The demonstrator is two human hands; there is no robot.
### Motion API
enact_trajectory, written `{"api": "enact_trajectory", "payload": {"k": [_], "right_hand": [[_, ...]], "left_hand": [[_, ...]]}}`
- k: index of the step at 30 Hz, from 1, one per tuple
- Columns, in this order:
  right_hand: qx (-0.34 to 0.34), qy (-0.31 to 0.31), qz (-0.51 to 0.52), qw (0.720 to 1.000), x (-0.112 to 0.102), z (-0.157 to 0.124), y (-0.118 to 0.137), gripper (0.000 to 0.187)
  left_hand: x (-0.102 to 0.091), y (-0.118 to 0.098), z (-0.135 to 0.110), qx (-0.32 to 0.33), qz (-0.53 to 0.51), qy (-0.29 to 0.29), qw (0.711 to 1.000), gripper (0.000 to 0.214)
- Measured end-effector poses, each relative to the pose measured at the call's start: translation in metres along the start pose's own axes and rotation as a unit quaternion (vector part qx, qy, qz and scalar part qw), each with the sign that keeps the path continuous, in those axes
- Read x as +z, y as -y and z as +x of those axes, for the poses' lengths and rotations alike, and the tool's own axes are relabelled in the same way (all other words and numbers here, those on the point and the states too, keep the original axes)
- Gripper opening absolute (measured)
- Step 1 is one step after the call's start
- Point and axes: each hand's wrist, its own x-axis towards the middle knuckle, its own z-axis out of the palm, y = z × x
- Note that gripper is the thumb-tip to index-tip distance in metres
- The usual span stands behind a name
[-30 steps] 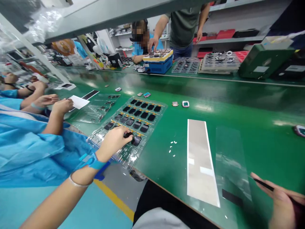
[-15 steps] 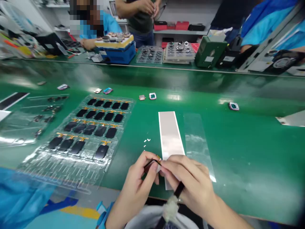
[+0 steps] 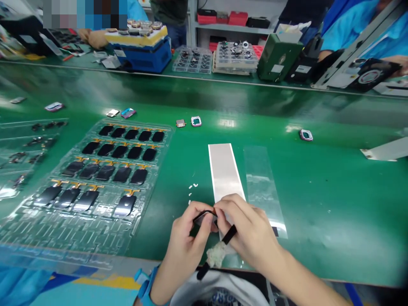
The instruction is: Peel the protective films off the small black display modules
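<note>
**What do the hands hold?**
Both hands are closed together at six o'clock, near the bench's (image 3: 334, 204) front edge. The left hand (image 3: 188, 242) pinches a small dark piece (image 3: 204, 218) against the fingers of the right hand (image 3: 248, 229). The fingers hide most of the piece, so its exact shape is hard to make out.

**Is anything else in the hands?**
The right hand also grips a black stick (image 3: 229, 235) that slants down toward six o'clock. A white cotton tuft (image 3: 216, 255) is wrapped around it, and its far end is cut off from view behind the tuft and hand.

**What lies nearest?**
A pale strip (image 3: 223, 170) runs from the hands toward twelve o'clock, its near end hidden under the right hand. Just beside it, at one o'clock, lies a clear film (image 3: 261, 182). White flecks (image 3: 193, 191) sit just left of the strip.

**And further off?**
At nine o'clock, a clear tray (image 3: 95, 238) holds rows of black screens (image 3: 86, 199) with orange tails. Beyond them, toward twelve o'clock, sit two small parts (image 3: 188, 122). A blue wrist strap (image 3: 145, 289) circles the left wrist, partly cut off by the frame's lower edge.
</note>
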Motion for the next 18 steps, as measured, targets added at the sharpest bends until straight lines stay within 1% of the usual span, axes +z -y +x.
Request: {"api": "enact_trajectory", "payload": {"k": [2, 4, 6, 8, 10, 11, 12, 13, 14, 15, 16, 18], "right_hand": [[0.043, 0.029, 0.065, 0.997, -0.006, 0.015, -0.005, 0.012], [0.083, 0.073, 0.11, 0.988, -0.009, 0.033, -0.011, 0.01], [0.115, 0.127, 0.108, 0.979, -0.004, 0.049, -0.018, 0.011], [0.132, 0.17, 0.099, 0.972, 0.004, 0.06, -0.026, 0.013], [0.131, 0.198, 0.106, 0.966, 0.012, 0.064, -0.032, 0.013], [0.128, 0.203, 0.121, 0.963, 0.014, 0.064, -0.034, 0.018], [0.13, 0.199, 0.147, 0.96, 0.015, 0.062, -0.035, 0.022], [0.142, 0.191, 0.183, 0.954, 0.013, 0.059, -0.036, 0.022], [0.163, 0.187, 0.229, 0.941, 0.011, 0.055, -0.036, 0.018], [0.189, 0.188, 0.282, 0.921, 0.007, 0.051, -0.035, 0.01], [0.216, 0.195, 0.337, 0.895, 0.003, 0.046, -0.034, 0.008], [0.252, 0.216, 0.43, 0.84, -0.004, 0.037, -0.031, 0.018]], "left_hand": [[0.0, -0.001, 0.0, 0.009, -0.005, 0.023, 1.0, 0.009], [0.0, -0.003, -0.002, 0.025, -0.001, 0.066, 0.998, 0.009], [0.0, -0.004, -0.004, 0.037, 0.004, 0.11, 0.993, 0.009], [0.0, -0.005, -0.006, 0.035, 0.0, 0.136, 0.99, 0.008], [0.001, -0.004, -0.007, 0.023, -0.018, 0.138, 0.99, 0.006], [0.001, -0.003, -0.007, 0.016, -0.034, 0.131, 0.991, 0.007], [0.002, -0.002, -0.007, 0.009, -0.055, 0.122, 0.991, 0.008], [0.002, -0.002, -0.007, 0.003, -0.078, 0.108, 0.991, 0.009], [0.003, -0.001, -0.007, -0.002, -0.101, 0.088, 0.991, 0.01], [0.003, -0.001, -0.006, -0.005, -0.12, 0.068, 0.99, 0.011], [0.004, -0.001, -0.005, -0.007, -0.133, 0.048, 0.99, 0.011], [0.005, 0.0, -0.004, -0.008, -0.139, 0.02, 0.99, 0.012]]}}
